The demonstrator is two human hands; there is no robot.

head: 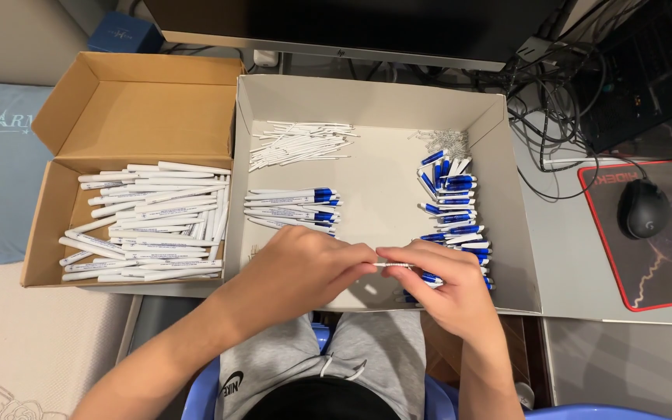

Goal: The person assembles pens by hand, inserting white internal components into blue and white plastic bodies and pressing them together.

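Note:
My left hand (305,268) and my right hand (441,284) meet over the front of a white tray (375,101). Between their fingertips they pinch a thin white refill with a small metal spring (393,265) on it. Inside the tray lie thin white refills (297,144) at the back left, white pen barrels with blue ends (293,208) in the middle left, blue and white pen parts (453,206) on the right, and small metal springs (446,141) at the back right.
A brown cardboard box (149,109) on the left holds several finished white pens (153,222). A monitor base stands behind the tray. Cables, a black mouse (644,208) and a red-edged mouse pad lie to the right. My grey-trousered knees and a blue chair sit below.

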